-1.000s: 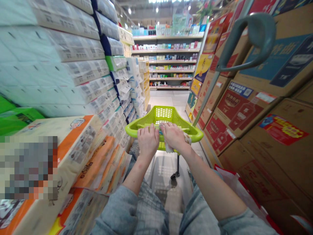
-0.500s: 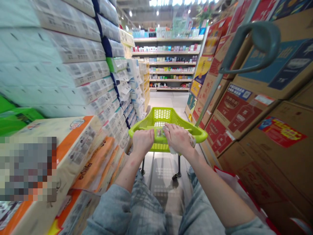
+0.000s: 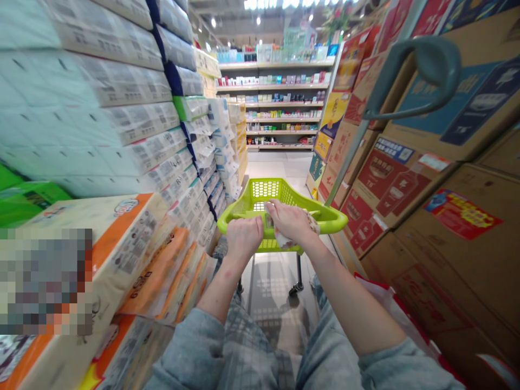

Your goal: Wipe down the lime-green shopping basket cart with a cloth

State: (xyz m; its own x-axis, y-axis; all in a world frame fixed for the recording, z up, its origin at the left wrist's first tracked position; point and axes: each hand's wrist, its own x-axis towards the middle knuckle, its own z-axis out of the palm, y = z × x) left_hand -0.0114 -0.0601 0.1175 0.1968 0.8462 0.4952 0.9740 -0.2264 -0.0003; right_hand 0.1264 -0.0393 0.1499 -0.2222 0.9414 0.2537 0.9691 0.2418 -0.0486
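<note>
A green plastic shopping cart point(image 3: 239, 208) stands right in front of me, its basket meshed and its handle bar toward me. My left hand point(image 3: 245, 236) is closed in a fist round the left part of the handle. On the middle and right of the handle, my right hand point(image 3: 290, 221) presses a crumpled white patterned cloth point(image 3: 285, 241) against the bar. The fingers of that hand lie over the cloth and cover much of it. I cannot tell whether it is fabric or paper.
Stacked tissue packs point(image 3: 130, 122) rise on the left, with orange and cream packs point(image 3: 134, 238) lower down. Cardboard cartons point(image 3: 406, 173) are piled on the right, behind a grey pole with a looped handle point(image 3: 410, 116). Store shelves point(image 3: 280, 103) stand at the aisle's end.
My right hand has shifted left along the handle with the cloth. My left hand and the cart sit slightly further right in the picture.
</note>
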